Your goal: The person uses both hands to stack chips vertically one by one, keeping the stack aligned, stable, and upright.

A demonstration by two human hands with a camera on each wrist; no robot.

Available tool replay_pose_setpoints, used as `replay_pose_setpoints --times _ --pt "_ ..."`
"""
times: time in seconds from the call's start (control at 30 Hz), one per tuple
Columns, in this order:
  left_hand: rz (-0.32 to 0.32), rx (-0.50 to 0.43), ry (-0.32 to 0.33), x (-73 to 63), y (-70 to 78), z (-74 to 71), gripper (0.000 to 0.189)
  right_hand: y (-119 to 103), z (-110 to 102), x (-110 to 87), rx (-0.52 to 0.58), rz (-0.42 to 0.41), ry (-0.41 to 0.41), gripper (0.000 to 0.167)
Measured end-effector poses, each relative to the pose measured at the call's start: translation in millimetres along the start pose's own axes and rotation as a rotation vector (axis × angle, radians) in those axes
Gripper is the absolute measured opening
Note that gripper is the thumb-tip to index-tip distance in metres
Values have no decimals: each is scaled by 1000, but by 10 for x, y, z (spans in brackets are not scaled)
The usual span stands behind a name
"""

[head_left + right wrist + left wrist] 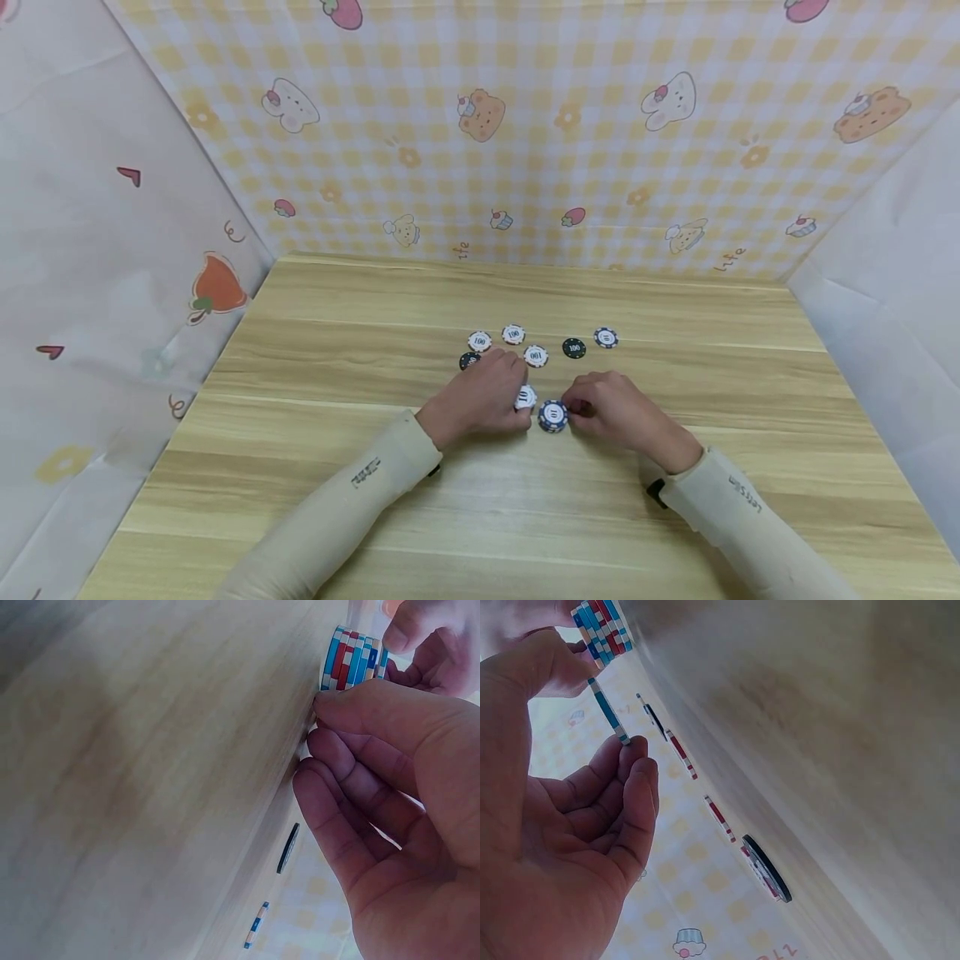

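On the counter (pixel 525 533), near its middle: a stack of chips (pixel 552 416), upright, with a blue-rimmed chip marked 10 on top; the wrist views show blue and red bands with white along its side.
Left hand (pixel 487 396): pinching a single chip (pixel 609 712) between thumb and fingertips, the other fingers bent beside them.
Pinched chip: white in the middle, marked 10, with a blue-and-white edge; raised off the counter, just left of the stack and apart from it.
Right hand (pixel 618 412): loosely bent, thumb and fingertips slightly parted, set against the right edge of the stack; how firmly it presses, I cannot tell.
White 100s: three lying flat beyond the left hand, the left white chip (pixel 480 341), the upper white chip (pixel 513 334) and the nearer white chip (pixel 536 356).
Black chips: the left black chip (pixel 469 361) lies just beside the left white one, close to the left hand; the right black chip (pixel 574 347), marked 100, lies beyond the stack.
Far right of the group: a loose blue chip (pixel 606 337), marked 10, near the right black one.
Behind the counter: a yellow-checked cloth (pixel 525 167) with cartoon animals.
Sleeves: pale beige, lettered on both forearms.
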State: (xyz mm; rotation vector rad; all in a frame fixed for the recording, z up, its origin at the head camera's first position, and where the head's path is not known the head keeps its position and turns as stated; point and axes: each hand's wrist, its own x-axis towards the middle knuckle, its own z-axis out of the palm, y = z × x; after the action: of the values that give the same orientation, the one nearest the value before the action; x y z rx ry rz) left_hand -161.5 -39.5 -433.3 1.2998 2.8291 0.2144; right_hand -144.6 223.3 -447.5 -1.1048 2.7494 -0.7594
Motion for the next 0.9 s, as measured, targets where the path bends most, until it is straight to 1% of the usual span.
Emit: replay_pose_setpoints --times 0.23,0.37,0.53,0.9 --pt "-30 -58 -14 11 41 -2 37 0 12 0 -2 -11 11 19" --pt "-27 -60 -17 23 56 22 36 -11 1 -1 -4 -5 1 19" --pt "-16 -40 -22 42 82 27 38 -23 -4 -2 -6 -1 3 19" --pt "-9 -67 6 75 117 70 35 -29 -13 2 -8 -17 6 19"
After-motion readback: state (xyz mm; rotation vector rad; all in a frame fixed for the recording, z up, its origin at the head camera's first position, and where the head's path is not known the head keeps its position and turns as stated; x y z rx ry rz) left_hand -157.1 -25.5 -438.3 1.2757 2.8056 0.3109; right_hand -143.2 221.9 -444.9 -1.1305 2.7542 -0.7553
